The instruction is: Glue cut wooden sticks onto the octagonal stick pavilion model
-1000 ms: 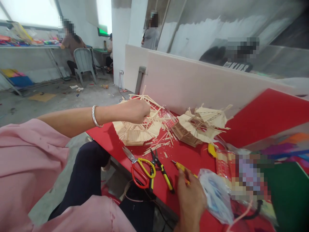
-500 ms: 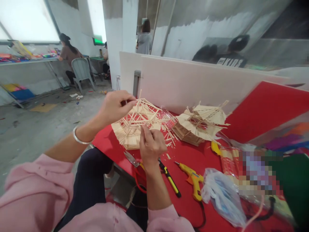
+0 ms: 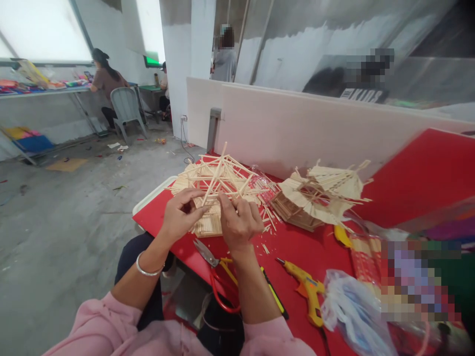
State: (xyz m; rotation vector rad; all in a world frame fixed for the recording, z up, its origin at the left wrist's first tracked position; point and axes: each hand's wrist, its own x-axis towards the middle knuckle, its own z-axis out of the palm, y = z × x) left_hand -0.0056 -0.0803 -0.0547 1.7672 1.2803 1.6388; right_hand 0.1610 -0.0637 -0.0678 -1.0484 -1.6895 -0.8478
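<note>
A small house-like model (image 3: 210, 225) of thin wooden sticks stands on the red tabletop, with an open, peaked roof frame (image 3: 232, 165) of sticks above its fanned lower roof. At the frame's near lower corner, the thumb and fingers of my left hand (image 3: 178, 212) close around the stick ends. My right hand (image 3: 241, 225) is closed just beside it, thumb and forefinger pinching a thin wooden stick along the frame's near edge. Its curled fingers hide part of that stick. Below the hands lie scissors (image 3: 208, 253) with red handles.
A second stick model (image 3: 319, 195) stands to the right, near loose stick pieces (image 3: 269, 215). A yellow glue gun (image 3: 308, 287), a cutter knife (image 3: 276, 296) and a plastic bag (image 3: 352, 306) lie on the right. White boards (image 3: 297, 133) rise behind. Other people are farther back.
My left hand has come down from the roof's peak to its near lower corner, beside my right hand. My right hand stays near the frame's front edge. The view has shifted slightly.
</note>
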